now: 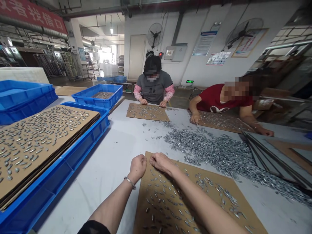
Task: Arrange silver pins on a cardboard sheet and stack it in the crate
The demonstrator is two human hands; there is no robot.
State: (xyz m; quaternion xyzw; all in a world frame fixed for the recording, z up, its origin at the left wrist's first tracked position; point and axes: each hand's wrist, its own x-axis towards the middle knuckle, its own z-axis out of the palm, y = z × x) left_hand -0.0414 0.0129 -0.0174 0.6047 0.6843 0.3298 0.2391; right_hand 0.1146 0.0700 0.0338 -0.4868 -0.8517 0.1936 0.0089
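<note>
Far left: blue trays (26, 109), stacked, at the table's edge. Just nearer, a long blue tray (84, 151) holds a pile of cardboard sheets (80, 113); the top one is strewn with small grey metal pieces (9, 177), spaced apart. Behind it, a smaller blue tray (110, 103) with more pieces inside.

Centre: left hand (137, 167), metal bracelet (130, 183) at the wrist, at the far left corner of the near cardboard sheet (140, 214). Its fingers are curled and pressed together; cannot tell whether they pinch anything. The near sheet lies flat on the white table (109, 169), metal pieces scattered over it, more crowded toward its right side. Right hand (161, 162) is just beside the left, over the sheet's far edge, fingers bent downward and close together; tips hidden, so cannot tell whether a piece is held. Across the table, a co-worker in a grey shirt (156, 86) has both hands at another sheet (130, 112).

Right: large loose heap of metal pieces (212, 148) beyond the near sheet. Behind it, a co-worker in a red shirt (212, 96) leans over a further sheet. Far right: overlapping flat boards (275, 157), beside the heap.
</note>
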